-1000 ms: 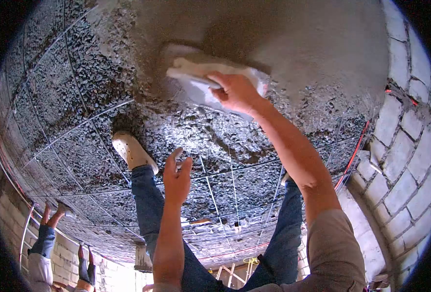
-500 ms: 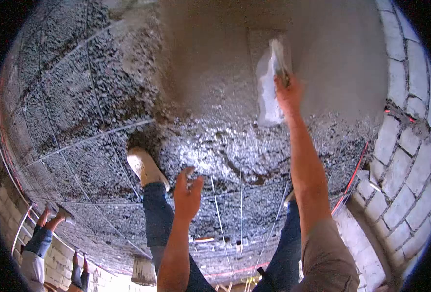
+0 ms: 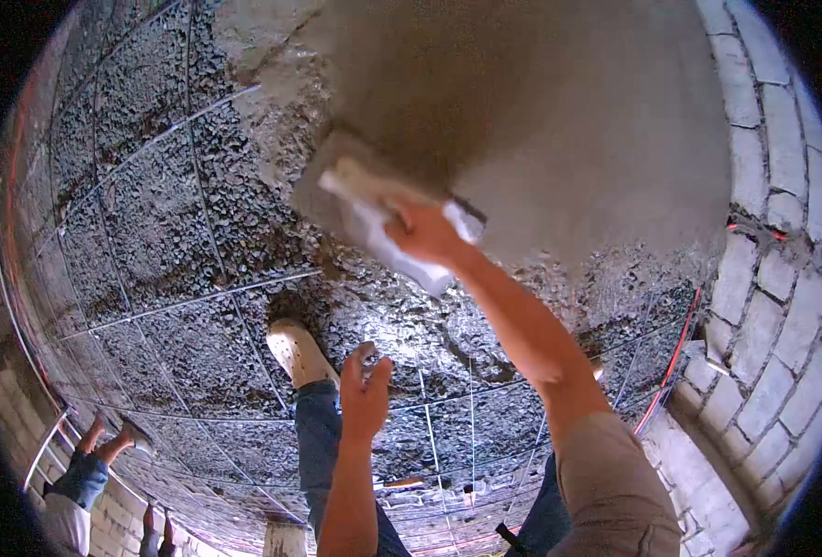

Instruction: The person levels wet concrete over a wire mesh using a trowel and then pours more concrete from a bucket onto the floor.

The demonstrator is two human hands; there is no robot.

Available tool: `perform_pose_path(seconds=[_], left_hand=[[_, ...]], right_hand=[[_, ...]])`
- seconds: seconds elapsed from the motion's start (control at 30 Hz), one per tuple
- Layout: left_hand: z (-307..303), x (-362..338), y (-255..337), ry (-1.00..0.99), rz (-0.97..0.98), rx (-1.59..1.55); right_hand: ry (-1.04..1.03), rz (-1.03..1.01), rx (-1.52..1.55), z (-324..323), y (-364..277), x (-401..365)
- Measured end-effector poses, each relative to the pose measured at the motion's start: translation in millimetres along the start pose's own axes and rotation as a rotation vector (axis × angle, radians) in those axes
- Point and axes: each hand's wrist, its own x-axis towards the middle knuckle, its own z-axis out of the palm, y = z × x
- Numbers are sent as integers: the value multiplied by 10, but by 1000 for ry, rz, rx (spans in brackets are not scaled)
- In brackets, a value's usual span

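Note:
My right hand [image 3: 420, 232] is closed round the handle of a flat rectangular float [image 3: 351, 200], which lies tilted across the left edge of the smoothed wet concrete [image 3: 606, 121]. Its outline is a little blurred. Below it, my left hand [image 3: 366, 395] hangs over the gravel [image 3: 337, 306] near my left leg, its fingers apart and slightly curled, holding nothing. Coarse, unsmoothed mix lies between the smooth surface and my feet.
Thin metal bars [image 3: 197, 302] form a grid over the gravel at left. A block wall [image 3: 764, 306] stands at right, with a red line [image 3: 676, 353] beside it. My pale shoe [image 3: 298, 351] is on the gravel. Other people [image 3: 81, 483] stand at lower left.
My right hand has swept the float from the upper right to the left and turned it crosswise. My left hand has stayed nearly in place, with the view shifted slightly.

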Motion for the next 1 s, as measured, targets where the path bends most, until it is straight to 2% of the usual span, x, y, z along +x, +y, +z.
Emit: perform_pose_path(seconds=[0.03, 0.07, 0.13, 0.23, 0.27, 0.3, 0.37, 0.4, 0.47, 0.5, 0.53, 0.63, 0.7, 0.73, 0.77, 0.83, 0.87, 0.93, 0.97, 1.0], left_hand=[[-18, 56, -72, -5, 77, -44], [-22, 73, -34, -7, 92, -42], [-31, 62, 37, 30, 132, -3], [-36, 98, 61, 35, 127, 14], [-39, 115, 65, 31, 122, 47], [-42, 117, 85, 30, 118, 50], [-48, 121, 139, 17, 101, 46], [-59, 135, 125, 16, 94, 50], [-69, 163, 77, 35, 168, 104], [-76, 148, 147, 17, 156, 110], [-79, 156, 136, 17, 148, 106], [-109, 142, 129, 36, 141, 30], [-119, 129, 113, 24, 94, -10], [-124, 135, 111, 10, 59, -40], [-132, 137, 154, 32, 164, 87], [-129, 150, 148, 22, 122, 110], [-114, 135, 126, 24, 131, 138], [-51, 124, 147, 39, 133, 157], [-35, 107, 143, 63, 163, 177], [-4, 121, 120, 57, 152, 178]], right_hand=[[-308, 70, -83, -121, -196, -84], [-304, -11, -106, -104, -157, -116], [-408, 61, -25, -268, -174, -81], [-233, 76, -8, -474, 37, 76], [-110, 34, -42, -529, 125, 176], [-100, 139, -68, -584, 252, 321], [234, 10, -62, -770, 320, 557], [284, 48, -45, -810, 499, 705], [513, 26, -119, -962, 623, 915], [501, 260, -80, -1020, 737, 1005], [593, 208, -115, -1104, 819, 1057], [644, 372, 230, -1328, 1285, 1167], [641, 320, 145, -1448, 1711, 1282], [600, 141, -179, -1523, 1906, 1337], [613, -38, -510, -1595, 2110, 1392], [418, 35, -481, -1639, 1814, 1235], [316, 432, 104, -1566, 1262, 1200], [159, 368, 318, -1530, 604, 1036], [151, 389, 325, -1451, 608, 943], [20, 294, 281, -1420, 630, 874]])
